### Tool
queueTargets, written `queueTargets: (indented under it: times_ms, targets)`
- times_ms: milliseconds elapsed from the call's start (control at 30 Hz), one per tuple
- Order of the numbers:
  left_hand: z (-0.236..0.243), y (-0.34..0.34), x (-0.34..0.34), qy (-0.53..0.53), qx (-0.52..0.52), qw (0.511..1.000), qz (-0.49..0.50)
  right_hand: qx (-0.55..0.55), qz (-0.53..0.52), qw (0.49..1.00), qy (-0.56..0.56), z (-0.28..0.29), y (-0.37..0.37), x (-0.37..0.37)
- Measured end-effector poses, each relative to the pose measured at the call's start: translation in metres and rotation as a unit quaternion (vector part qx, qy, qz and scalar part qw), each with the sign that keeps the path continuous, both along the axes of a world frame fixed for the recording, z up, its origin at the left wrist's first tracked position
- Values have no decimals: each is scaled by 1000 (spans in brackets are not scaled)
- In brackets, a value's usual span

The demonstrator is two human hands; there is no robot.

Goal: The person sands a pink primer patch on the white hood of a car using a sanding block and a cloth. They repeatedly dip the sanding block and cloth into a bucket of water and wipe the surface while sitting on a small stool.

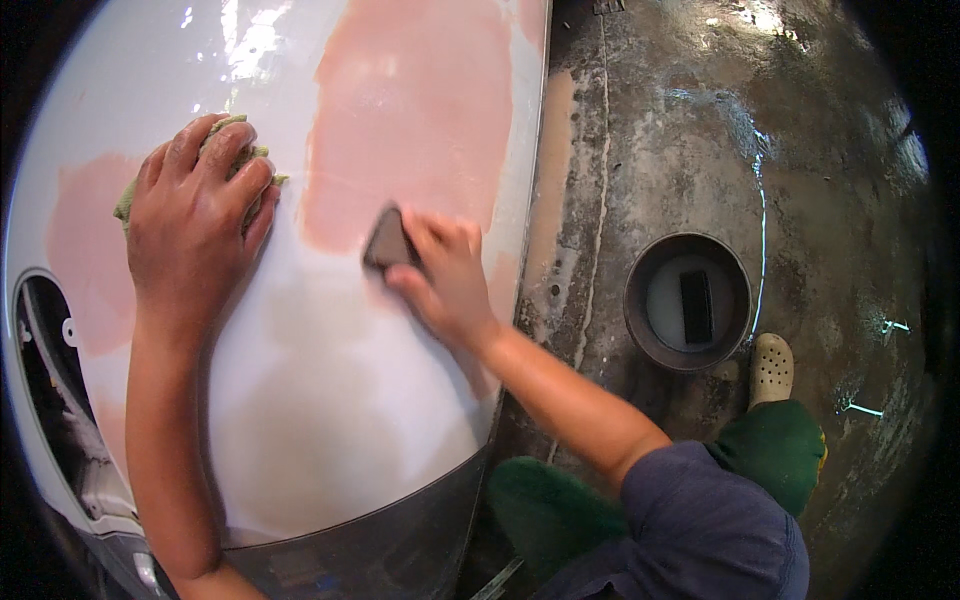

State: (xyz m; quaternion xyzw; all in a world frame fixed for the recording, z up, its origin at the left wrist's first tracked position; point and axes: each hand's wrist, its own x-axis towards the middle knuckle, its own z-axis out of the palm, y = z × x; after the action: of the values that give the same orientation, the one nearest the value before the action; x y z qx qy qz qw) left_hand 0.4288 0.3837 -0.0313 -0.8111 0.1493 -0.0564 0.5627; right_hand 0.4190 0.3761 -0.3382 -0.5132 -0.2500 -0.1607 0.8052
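A white car body panel (pixel 280 400) with pinkish filler patches (pixel 415 110) fills the left half of the view. My left hand (pixel 195 205) presses a crumpled green cloth (pixel 125 205) against the panel, its fingers bent over it; most of the cloth is hidden beneath. Near the lower edge of the large middle patch, my right hand (pixel 440 265) grips a small dark grey sanding block (pixel 388 240) against the surface. That hand is slightly blurred, and the block's underside cannot be seen.
A round dark bucket (pixel 637 330) with cloudy water stands on the stained concrete floor (pixel 680 160), a black rectangular block (pixel 697 305) inside. My beige clog (pixel 771 368) is close to it. An oval opening (pixel 50 350) cuts the panel at far left; dark trim (pixel 370 520) borders its near edge.
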Motion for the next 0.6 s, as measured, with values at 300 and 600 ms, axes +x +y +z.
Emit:
queueTargets:
  times_ms: [300, 600]
  targets:
    - [0, -1, 3, 8, 3, 1000, 14, 18, -17, 998, 51, 38, 24, 102]
    - [1, -3, 3, 8, 10, 1000, 10, 34, -20, 999, 16, 15, 19, 69]
